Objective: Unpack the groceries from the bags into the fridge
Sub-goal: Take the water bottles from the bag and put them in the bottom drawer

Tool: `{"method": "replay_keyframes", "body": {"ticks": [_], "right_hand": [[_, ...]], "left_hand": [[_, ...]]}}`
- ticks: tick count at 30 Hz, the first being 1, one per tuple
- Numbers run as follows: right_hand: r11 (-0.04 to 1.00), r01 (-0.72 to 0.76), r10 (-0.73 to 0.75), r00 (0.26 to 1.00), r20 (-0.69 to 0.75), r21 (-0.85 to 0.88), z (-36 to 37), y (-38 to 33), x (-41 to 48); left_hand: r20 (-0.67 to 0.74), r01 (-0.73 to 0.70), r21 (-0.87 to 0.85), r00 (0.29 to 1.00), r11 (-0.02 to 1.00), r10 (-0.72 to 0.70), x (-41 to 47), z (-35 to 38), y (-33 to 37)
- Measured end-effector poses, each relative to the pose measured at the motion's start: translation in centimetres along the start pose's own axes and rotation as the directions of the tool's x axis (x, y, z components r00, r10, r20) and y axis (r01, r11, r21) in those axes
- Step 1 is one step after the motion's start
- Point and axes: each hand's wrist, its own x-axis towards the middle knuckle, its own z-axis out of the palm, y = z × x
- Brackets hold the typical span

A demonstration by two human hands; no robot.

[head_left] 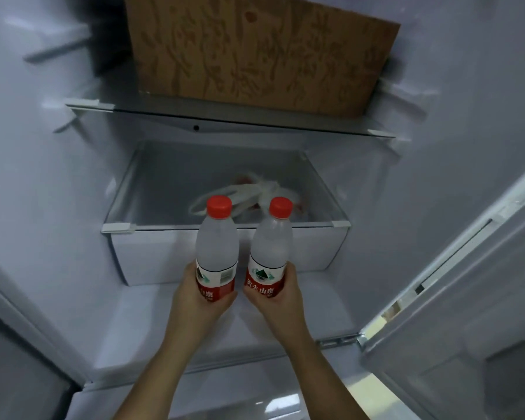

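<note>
The open fridge (58, 177) fills the view, with a cardboard box (255, 50) on the far glass shelf (225, 119). Below it a drawer (152, 256) holds a white bag (255, 189). In front of the drawer, the left grip (194, 295) clasps the left bottle (216, 247) low down. The right grip (281, 298) clasps the right bottle (272, 247) likewise. Both are upright and just apart, likely so they can go in together. The right bottle's red label reads 农夫山泉; the left label's writing is partly covered.

Left hand (199, 294), reaching from 6 toward 12 o'clock, grips left bottle (216, 247). Right hand (281, 298), just beside at its 3 o'clock, grips right bottle (272, 247).
</note>
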Motion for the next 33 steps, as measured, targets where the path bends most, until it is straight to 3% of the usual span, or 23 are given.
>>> {"method": "replay_keyframes", "body": {"ticks": [7,11,14,20,25,29,33], "right_hand": [[0.996,-0.014,0.02,0.997,0.074,-0.083,-0.8,-1.1,0.1],[0.982,0.134,-0.141,0.989,-0.04,-0.129,-2.5,-5.1,0.4],[0.963,0.186,-0.202,0.977,-0.068,-0.197,-2.4,-8.4,1.8],[0.814,0.206,-0.231,0.973,0.022,-0.544,-1.3,-12.1,5.0],[0.726,0.13,-0.173,0.985,0.004,-0.675,-1.9,-13.7,4.6],[0.74,0.151,-0.221,0.975,-0.024,-0.655,-3.4,-14.0,3.5],[0.827,0.262,-0.357,0.928,-0.105,-0.497,-4.5,-15.6,1.7]], "left_hand": [[0.036,-0.052,-0.02,0.998,0.998,0.052,-0.5,-0.6,0.7],[-0.192,-0.16,0.143,0.964,0.977,0.186,-1.2,-2.8,3.2],[-0.273,-0.308,0.136,0.902,0.942,0.334,0.1,-3.6,6.5],[-0.139,-0.374,0.049,0.916,0.926,0.377,2.6,-2.6,9.9],[-0.054,-0.385,0.038,0.921,0.922,0.387,3.0,-2.0,10.4],[-0.127,-0.38,0.032,0.916,0.925,0.381,2.5,-3.6,10.2],[-0.192,-0.393,0.09,0.895,0.915,0.404,2.4,-5.4,10.5]]}}
